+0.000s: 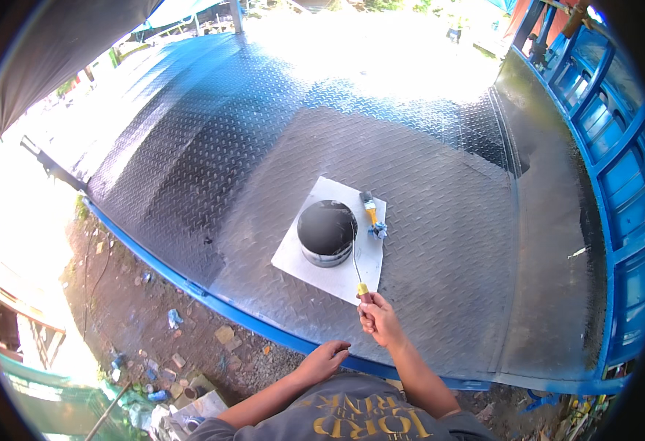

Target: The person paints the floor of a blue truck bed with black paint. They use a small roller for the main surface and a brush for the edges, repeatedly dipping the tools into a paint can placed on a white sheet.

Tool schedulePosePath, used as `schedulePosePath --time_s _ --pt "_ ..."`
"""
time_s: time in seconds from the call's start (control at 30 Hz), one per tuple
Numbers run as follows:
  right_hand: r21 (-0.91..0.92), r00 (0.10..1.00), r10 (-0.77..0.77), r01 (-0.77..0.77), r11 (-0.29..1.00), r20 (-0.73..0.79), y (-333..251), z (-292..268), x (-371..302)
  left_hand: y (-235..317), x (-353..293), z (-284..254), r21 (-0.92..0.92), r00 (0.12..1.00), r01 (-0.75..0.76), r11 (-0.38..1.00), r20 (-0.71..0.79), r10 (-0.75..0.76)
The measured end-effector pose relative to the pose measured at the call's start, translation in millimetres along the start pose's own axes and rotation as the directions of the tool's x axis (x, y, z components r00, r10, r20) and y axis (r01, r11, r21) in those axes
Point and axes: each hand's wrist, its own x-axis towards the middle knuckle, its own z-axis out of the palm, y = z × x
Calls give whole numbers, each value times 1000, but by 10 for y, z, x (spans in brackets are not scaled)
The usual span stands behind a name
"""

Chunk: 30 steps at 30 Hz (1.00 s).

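Head view: right hand [380, 321] grips roller handle [364, 293]; left hand [324, 361] loose, empty; can [327, 232] holds black paint (brimful).

Outdoor work yard, open to bright sun. Large diamond-plate steel deck [381, 154] with blue-painted edge rail [190, 283] and blue panelled side wall [616, 162], like a truck or trailer bed. Bare dirt below [139, 309], littered with scraps and rubbish. Paint tin [326, 233] and brush [369, 206] on a white sheet [300, 257]. Dark tarpaulin overhead at left [58, 44].
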Motion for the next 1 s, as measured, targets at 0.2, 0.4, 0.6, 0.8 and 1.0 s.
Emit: schedulePosePath --time_s 0.2,0.4,0.6,0.8,1.0 --pt "265 970 114 -170 949 216 2 -16 52 -15 -284 104 -6 996 58 998 -71 -58" --pt "426 885 143 -348 835 443 92 -96 144 23 -445 168 -26 989 76 997 -124 -79" --pt "326 853 125 -324 888 507 169 -134 187 24 -555 267 -21 984 70 997 -162 -72" --pt "232 901 202 -305 924 384 11 68 101 -30 -592 312 22 987 34 999 -158 -30" --pt "226 941 54 -135 965 334 -252 -153 -98 74 -312 369 73 996 -6 997 -86 12"
